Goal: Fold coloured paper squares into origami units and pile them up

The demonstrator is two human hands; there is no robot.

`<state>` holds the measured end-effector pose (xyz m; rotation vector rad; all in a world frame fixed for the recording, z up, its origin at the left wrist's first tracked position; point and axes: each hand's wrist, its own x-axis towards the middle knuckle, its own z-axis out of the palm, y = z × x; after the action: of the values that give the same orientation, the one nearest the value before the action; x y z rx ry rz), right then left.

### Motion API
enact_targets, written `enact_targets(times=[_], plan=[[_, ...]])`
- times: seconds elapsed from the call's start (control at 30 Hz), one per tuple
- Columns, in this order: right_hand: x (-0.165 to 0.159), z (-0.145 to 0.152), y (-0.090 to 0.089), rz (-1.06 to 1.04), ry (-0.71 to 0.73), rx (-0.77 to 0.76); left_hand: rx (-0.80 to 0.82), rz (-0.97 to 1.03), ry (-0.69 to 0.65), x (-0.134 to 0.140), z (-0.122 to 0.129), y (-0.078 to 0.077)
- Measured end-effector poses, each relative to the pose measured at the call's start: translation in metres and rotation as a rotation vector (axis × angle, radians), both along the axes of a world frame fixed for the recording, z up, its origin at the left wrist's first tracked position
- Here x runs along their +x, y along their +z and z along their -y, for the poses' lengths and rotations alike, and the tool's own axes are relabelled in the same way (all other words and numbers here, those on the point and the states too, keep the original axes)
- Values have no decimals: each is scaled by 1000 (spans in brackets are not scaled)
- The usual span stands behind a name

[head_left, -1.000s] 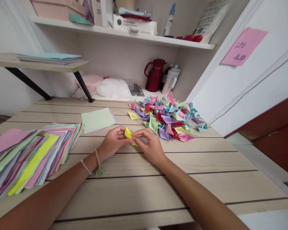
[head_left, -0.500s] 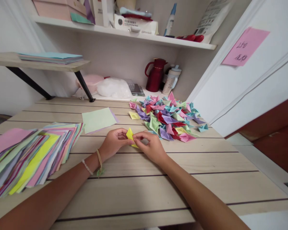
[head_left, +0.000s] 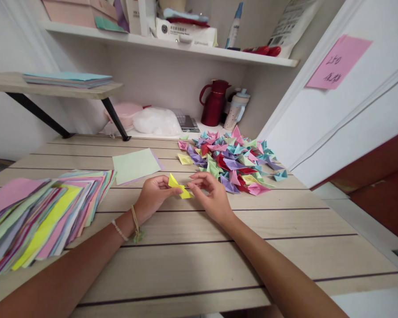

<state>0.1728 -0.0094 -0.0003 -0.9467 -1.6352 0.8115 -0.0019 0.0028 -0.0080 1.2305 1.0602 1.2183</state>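
Evidently, yellow paper (head_left: 185, 194) (likely light, crushable, best gripped at folds) is pinched by the left hand (head_left: 153, 193), the right hand (head_left: 215, 197) parted beside it.

A pale wooden desk (head_left: 192, 269) with dark straight stripes faces a white recess (head_left: 159, 84) crossed by a long white shelf (head_left: 172, 46); a smooth white wall (head_left: 9, 48) rises at left

Table (head_left: 185, 260): pale wood surface, dark lines running across from 9 to 3 o'clock. At 9 o'clock lies a fanned paper stack (head_left: 49, 216) in mixed colours; at 10 to 11 o'clock, a green sheet (head_left: 135, 166) overlaps a purple sheet (head_left: 157, 160), with a black-legged stand (head_left: 63, 91) behind. Boats (head_left: 232, 161) lie heaped at 1 o'clock, a blue boat (head_left: 280, 176) just beside them at 2.
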Motion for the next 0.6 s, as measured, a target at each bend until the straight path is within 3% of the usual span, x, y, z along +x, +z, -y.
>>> enact_targets(times=[0.17,0.37,0.6], plan=[[-2,0,-2,100,44,58,-4,80,-27,1,0,3],[1,-3,-3,109,-59,217,10,203,-152,2,0,4],[4,-3,0,187,-54,321,53,132,-152,3,2,5]])
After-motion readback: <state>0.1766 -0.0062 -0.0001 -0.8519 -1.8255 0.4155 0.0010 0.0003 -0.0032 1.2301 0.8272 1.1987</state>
